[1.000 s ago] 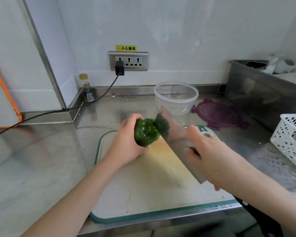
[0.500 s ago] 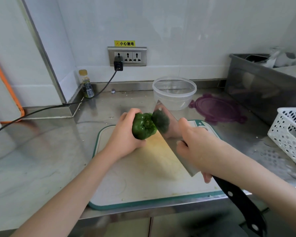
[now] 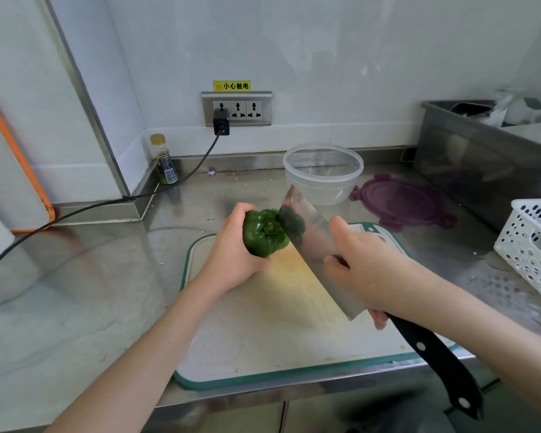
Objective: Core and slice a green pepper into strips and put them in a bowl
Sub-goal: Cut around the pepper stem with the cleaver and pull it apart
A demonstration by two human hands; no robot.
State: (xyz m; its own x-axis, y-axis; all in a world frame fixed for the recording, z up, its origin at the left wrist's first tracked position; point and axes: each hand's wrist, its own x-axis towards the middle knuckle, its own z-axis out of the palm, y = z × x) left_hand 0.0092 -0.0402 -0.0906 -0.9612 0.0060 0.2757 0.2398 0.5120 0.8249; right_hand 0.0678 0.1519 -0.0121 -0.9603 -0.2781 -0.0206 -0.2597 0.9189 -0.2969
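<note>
A whole green pepper (image 3: 264,233) is held above the far end of the white cutting board (image 3: 263,326), stem end facing me. My left hand (image 3: 231,254) grips it from the left. My right hand (image 3: 367,273) grips a cleaver (image 3: 313,242) by the blade's spine; its black handle sticks out toward me. The blade's far corner touches the pepper beside the stem, and the steel mirrors the pepper. A clear plastic bowl (image 3: 324,171) stands behind the board with nothing in it.
A purple lid (image 3: 402,203) lies right of the bowl. A white perforated basket (image 3: 534,245) and a steel tub (image 3: 481,164) stand on the right. At the back left are a small bottle (image 3: 164,160) and a black cable (image 3: 85,209) running from the wall socket.
My right hand has slid forward along the blade, leaving the black handle bare. The pepper has turned slightly in my left hand, showing more of its stem.
</note>
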